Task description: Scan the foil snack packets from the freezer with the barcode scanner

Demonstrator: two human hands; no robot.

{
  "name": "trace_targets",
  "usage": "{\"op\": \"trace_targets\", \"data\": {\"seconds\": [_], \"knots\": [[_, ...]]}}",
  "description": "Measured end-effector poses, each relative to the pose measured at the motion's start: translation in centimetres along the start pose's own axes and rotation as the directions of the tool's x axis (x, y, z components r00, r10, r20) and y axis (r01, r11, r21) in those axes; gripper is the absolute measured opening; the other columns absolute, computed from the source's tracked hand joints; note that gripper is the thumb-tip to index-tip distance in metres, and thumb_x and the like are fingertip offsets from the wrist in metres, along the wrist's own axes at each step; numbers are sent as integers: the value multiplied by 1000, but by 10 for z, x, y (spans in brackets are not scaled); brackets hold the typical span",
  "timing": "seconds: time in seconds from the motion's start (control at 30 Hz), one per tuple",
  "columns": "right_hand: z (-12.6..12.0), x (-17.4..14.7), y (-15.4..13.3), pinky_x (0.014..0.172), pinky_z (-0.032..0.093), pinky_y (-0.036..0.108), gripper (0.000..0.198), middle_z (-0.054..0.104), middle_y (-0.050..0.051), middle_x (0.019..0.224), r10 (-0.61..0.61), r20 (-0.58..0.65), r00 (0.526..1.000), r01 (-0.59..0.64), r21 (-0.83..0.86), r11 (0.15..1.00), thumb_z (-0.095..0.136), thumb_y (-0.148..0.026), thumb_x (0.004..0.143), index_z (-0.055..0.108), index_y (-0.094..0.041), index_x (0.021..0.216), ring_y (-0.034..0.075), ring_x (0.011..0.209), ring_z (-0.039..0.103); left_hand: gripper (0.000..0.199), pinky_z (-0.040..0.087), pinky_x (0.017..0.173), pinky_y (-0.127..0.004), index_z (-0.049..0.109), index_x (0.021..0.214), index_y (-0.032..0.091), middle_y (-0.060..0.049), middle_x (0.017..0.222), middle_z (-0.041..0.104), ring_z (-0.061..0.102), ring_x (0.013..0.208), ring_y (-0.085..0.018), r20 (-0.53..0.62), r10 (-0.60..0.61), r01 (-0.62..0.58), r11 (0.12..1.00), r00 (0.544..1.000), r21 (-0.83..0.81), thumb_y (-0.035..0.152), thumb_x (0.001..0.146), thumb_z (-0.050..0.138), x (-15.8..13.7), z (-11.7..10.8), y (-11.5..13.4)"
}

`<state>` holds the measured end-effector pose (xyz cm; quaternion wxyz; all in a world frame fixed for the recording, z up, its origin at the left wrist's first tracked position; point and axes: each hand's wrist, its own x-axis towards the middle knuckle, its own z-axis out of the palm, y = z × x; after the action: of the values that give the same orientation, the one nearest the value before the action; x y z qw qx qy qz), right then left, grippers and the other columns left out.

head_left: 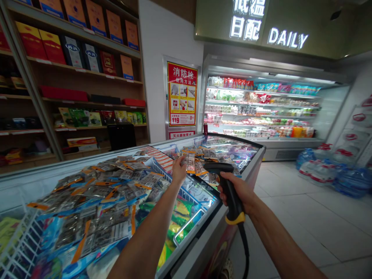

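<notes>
Left fingers (179, 160) on packet (190, 162), bags (183, 208) in freezer (203, 243)

Wooden shelves (100, 74) are flanking a white wall (153, 97); a lit sign (287, 37) is glowing above an open fridge (290, 144).

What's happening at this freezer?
A person is working over a chest freezer with a barcode scanner in the right hand. The left hand holds a small clear-and-orange packet, with the scanner's head near it. Similar packets lie heaped on the near side, with more beyond the left hand. Whether a scan has registered can't be seen.
</notes>
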<state>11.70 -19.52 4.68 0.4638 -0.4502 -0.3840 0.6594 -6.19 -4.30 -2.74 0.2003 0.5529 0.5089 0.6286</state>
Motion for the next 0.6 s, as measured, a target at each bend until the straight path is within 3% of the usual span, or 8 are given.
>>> {"op": "trace_targets", "data": {"seconds": [0.2,0.4,0.6], "knots": [[1,2,1,30,37,20,20,50,-4,46,6,3,1000,-6,-4,1000,48,-36,74,51,-17,70,8,33,45,37,39,83,-28,57,101,18,-4,98,49,50,83,-13,-9,19,-19,1000,1000,22,8,67,46,-1,-1,4],[-10,5,-4,30,38,20,20,50,-3,46,-67,-87,994,67,4,998,49,-35,74,50,-16,69,8,33,44,36,36,88,-27,57,100,17,-5,101,48,51,90,-13,-7,-14,14,1000,1000,23,6,68,46,0,1,9],[-34,5,-8,31,37,20,20,50,-3,46,-57,-186,981,67,52,996,49,-36,75,50,-16,71,8,34,45,36,32,94,-27,54,104,15,-8,108,45,48,99,-16,54,-51,42,987,997,154,10,69,50,-2,23,27]]}}
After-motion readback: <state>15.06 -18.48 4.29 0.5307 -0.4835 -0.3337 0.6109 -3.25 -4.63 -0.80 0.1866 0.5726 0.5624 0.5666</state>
